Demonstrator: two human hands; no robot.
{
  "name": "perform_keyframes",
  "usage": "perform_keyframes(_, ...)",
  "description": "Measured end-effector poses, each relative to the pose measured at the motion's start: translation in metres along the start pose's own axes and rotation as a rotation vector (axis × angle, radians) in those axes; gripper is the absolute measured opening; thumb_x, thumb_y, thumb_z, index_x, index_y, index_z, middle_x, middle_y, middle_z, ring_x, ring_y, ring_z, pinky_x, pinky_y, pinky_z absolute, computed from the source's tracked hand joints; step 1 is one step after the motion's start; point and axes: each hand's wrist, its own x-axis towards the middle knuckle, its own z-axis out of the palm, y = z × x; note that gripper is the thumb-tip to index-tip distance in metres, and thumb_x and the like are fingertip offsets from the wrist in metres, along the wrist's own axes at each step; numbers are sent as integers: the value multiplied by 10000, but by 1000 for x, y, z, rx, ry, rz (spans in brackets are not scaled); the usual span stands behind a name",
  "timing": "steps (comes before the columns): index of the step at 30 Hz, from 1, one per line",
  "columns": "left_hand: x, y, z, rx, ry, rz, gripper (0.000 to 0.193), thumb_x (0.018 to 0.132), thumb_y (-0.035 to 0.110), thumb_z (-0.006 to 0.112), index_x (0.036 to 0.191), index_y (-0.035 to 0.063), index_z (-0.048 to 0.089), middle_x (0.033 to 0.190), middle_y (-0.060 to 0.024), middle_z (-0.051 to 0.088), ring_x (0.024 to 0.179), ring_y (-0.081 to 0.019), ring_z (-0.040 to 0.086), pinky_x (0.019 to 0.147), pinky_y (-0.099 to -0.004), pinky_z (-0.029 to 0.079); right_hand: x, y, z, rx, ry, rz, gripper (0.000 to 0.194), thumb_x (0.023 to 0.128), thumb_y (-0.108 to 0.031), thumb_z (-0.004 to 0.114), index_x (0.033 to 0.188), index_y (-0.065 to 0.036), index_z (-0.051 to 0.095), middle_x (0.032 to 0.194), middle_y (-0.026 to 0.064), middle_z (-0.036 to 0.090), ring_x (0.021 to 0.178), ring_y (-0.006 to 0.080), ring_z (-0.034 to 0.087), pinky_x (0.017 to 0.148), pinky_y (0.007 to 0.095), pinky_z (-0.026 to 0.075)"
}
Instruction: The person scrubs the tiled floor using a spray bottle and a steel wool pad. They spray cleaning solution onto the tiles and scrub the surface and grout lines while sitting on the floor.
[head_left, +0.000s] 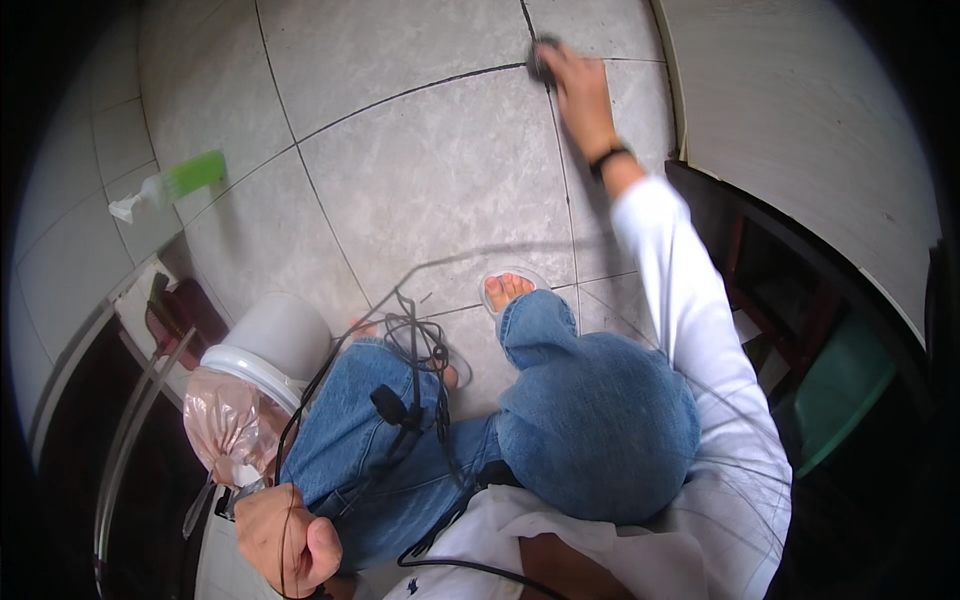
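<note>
At the top, my right hand (581, 90) reaches far out over the floor, its fingers on a small dark rounded object (541, 63) whose kind is blurred. That object touches the dark grout line where grey floor tiles (442, 172) meet. My left hand (281, 536) is curled at the lower left, beside a pink plastic bag (229, 420); whether its fingers hold something is hidden. A white plastic bucket (281, 334) lies or tilts just above that bag. A bottle of green liquid (196, 174) with a white spray head stands on the floor at the left.
Black cables (420, 352) hang in loops before my knees. A pale panel (810, 135) and a dark-framed shelf (750, 217) border the right side. Red-handled brushes or similar items (180, 315) are at the left, near a curved metal handle (124, 465).
</note>
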Motion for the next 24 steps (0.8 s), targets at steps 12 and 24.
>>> perform_keyframes(12,-34,-17,-5,109,16,22,229,847,229,644,840,3,680,859,-184,724,737,-360,677,694,-417,515,-160,-61,-68,27,-290,233,608,877,115,602,1432,-130,631,1494,190,575,1131,409,568,1041,445,462)
perform_keyframes(24,-31,-9,1,90,50,25,146,664,161,635,702,29,588,757,-160,631,681,-371,604,709,-432,497,-34,41,-37,-176,61,136,578,891,93,605,1419,-138,638,1388,188,650,1109,416,598,1009,464,445)
